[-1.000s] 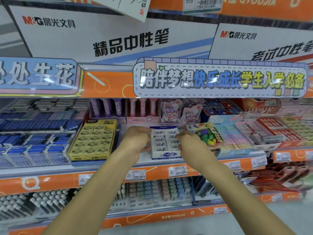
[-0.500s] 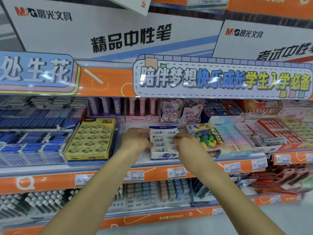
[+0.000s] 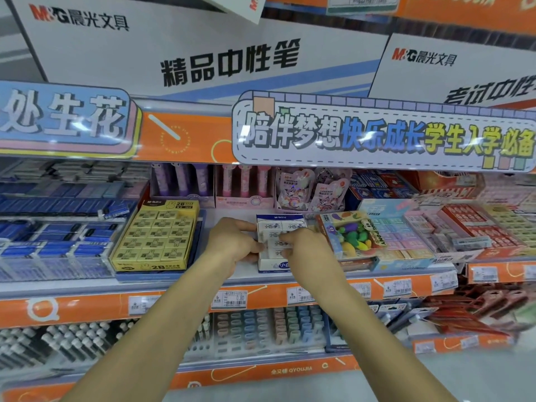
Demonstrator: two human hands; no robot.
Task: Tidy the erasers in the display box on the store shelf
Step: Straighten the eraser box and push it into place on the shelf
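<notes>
Gripping display box, erasers crosswise

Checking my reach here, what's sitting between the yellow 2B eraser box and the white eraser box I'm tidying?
Head view: only your left hand over bare white shelf; no product between yellow box and white box.

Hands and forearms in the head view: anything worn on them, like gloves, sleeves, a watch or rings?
Nothing worn is visible. The left hand and right hand are bare, with no gloves. Both forearms are uncovered up to the bottom edge of the picture, so no sleeve shows. No watch, bracelet or ring can be seen, though parts of the fingers are hidden.
</notes>
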